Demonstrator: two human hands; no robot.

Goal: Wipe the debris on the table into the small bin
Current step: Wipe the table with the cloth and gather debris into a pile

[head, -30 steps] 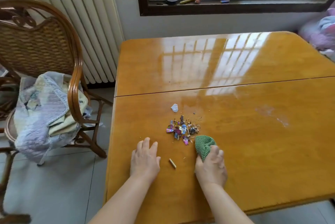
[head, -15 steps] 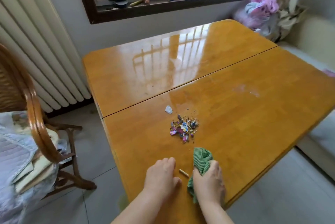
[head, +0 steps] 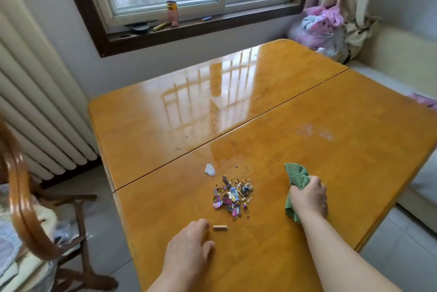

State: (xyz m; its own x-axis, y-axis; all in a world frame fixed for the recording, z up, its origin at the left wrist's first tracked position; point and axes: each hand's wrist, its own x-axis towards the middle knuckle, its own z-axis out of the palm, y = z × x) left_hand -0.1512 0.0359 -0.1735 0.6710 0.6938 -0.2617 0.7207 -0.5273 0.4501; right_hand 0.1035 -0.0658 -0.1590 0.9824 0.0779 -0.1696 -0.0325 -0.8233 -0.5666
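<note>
barely begun, by the look of it: debris heaped mid-table, with a white scrap just beyond, a small peg nearer and crumbs scattered around, none of it swept off. right hand clenched on a bunched green cloth just right of the heap, apart from it; left hand flat and empty on the wood, fingertips beside the peg. no bin in view, so gathering, wiping to an edge and catching all left to do.

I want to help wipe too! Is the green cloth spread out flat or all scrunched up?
Scrunched up. The green cloth is bunched in the right hand, its ends sticking out above and below the fist, beside the debris pile.
</note>
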